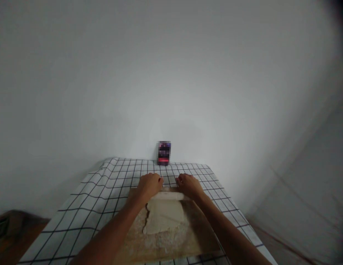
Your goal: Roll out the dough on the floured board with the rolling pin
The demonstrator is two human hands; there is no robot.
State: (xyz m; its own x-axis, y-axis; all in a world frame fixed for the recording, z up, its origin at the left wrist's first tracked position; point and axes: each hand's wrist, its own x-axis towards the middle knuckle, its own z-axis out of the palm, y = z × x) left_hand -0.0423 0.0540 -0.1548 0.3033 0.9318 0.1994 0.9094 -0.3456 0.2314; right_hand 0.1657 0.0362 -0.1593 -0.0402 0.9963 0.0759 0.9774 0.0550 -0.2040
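A pale rolling pin (pixel 169 195) lies crosswise over the far edge of a flat sheet of dough (pixel 165 217). My left hand (pixel 150 184) is closed at the pin's left end, with its fingers curled forward. At the other end my right hand (pixel 190 184) is closed in the same way. Both forearms hide part of the pin's ends. The dough is thin and roughly square, with a ragged left edge, on a floured wooden board (pixel 171 244).
Under the board is a table with a white, black-checked cloth (pixel 91 200). A phone-like upright object (pixel 164 153), pixelated, leans against the wall (pixel 171 81) at the table's far edge. A dark brown object (pixel 16 228) stands low at the left.
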